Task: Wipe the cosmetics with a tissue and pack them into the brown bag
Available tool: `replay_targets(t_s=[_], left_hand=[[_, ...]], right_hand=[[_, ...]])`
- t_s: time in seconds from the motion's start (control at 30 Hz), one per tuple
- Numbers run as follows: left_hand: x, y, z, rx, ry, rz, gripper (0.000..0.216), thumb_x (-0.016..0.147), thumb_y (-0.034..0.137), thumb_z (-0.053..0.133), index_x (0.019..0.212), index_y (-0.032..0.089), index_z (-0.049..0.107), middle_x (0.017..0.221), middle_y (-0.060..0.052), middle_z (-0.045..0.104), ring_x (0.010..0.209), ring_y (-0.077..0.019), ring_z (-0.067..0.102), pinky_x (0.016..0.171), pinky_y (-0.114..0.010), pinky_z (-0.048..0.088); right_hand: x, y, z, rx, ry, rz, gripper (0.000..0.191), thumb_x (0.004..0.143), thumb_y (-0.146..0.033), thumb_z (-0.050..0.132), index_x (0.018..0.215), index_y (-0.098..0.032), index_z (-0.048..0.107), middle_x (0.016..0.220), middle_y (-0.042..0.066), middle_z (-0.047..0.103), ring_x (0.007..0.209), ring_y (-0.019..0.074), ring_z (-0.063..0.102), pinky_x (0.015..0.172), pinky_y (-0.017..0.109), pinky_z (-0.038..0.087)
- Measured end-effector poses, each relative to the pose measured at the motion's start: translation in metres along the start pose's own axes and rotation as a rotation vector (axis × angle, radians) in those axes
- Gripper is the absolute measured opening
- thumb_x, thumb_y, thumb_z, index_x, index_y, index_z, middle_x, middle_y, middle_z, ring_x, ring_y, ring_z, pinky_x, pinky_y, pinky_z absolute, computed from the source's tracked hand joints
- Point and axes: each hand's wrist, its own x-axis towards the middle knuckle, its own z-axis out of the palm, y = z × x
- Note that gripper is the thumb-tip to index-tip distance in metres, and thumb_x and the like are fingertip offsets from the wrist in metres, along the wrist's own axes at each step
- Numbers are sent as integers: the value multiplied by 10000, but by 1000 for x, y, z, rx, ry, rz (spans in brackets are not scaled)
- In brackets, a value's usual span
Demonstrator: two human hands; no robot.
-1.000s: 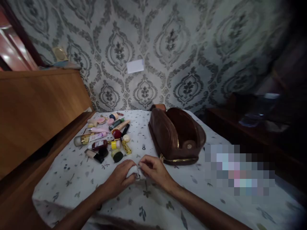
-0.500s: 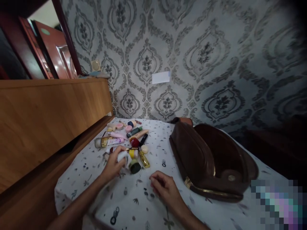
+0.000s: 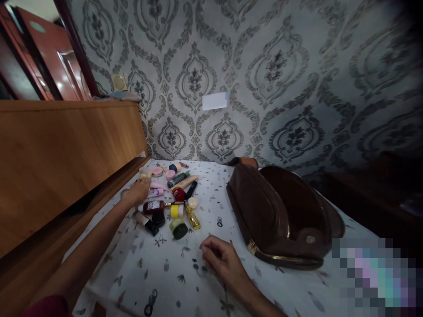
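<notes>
The two hands are well apart: the left hand (image 3: 137,192) is at the far left of the cosmetics (image 3: 177,193), beside a pink tube (image 3: 160,186), and whether its fingers grip anything cannot be told. The right hand (image 3: 224,259), empty with fingers loosely curled, is near a green jar (image 3: 178,229). A brown bag (image 3: 257,204) with its mouth open stands on the patterned cloth (image 3: 165,279), right of the cosmetics.
</notes>
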Motion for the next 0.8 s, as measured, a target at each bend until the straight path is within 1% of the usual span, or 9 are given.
replay_targets(t_s=[0.13, 0.2, 0.37, 0.5, 0.6, 0.7, 0.8], left_hand=[[9, -1, 3, 69, -9, -5, 410, 945, 313, 555, 1322, 163, 497, 1362, -130, 500, 1214, -288, 512, 976, -489, 456], [11, -3, 1, 98, -14, -1, 398, 935, 338, 585, 1293, 174, 524, 1346, -108, 515, 1189, -272, 533, 973, -493, 470], [8, -5, -3, 142, -33, -4, 394, 931, 351, 591, 1275, 167, 533, 1315, -109, 538, 1142, -259, 564, 940, -474, 493], [-3, -2, -9, 150, -28, 10, 368, 931, 302, 546, 1245, 113, 525, 1246, -179, 577, 1116, -298, 570, 907, -429, 488], [-16, 2, -24, 166, 23, 23, 357, 921, 235, 486, 1255, 108, 500, 1265, -213, 554, 1171, -342, 507, 886, -436, 491], [-32, 8, -46, 190, 91, 27, 362, 895, 134, 417, 1246, 103, 498, 1272, -225, 523, 1190, -352, 449, 871, -458, 500], [-46, 10, -68, 206, 131, 36, 380, 851, 111, 441, 1225, 109, 508, 1243, -201, 521, 1153, -341, 462, 848, -441, 512]], right_hand=[[0, 2, -1, 2, -11, 0, 242, 799, -417, 569, 717, -189, 568, 607, -22, 515, 531, 119, 470, 502, 233, 361], [0, 2, -1, 14, -16, -3, 233, 798, -406, 573, 721, -187, 568, 609, -25, 514, 528, 116, 470, 504, 231, 360], [-1, 0, -2, 31, -20, -8, 234, 797, -406, 587, 711, -190, 567, 595, -30, 517, 517, 114, 473, 494, 226, 353], [-3, -2, -2, 36, -11, 1, 223, 796, -402, 576, 705, -199, 558, 591, -29, 521, 510, 116, 467, 477, 223, 337], [-3, -3, -3, 41, -10, 1, 215, 795, -393, 573, 714, -194, 564, 610, -25, 534, 519, 114, 483, 477, 220, 332], [-3, -2, -4, 29, 1, -4, 214, 795, -390, 570, 726, -187, 573, 619, -19, 541, 533, 117, 493, 490, 224, 342], [-3, -1, -6, 29, 22, -6, 227, 801, -403, 568, 741, -185, 579, 624, -20, 529, 546, 121, 492, 506, 232, 364]])
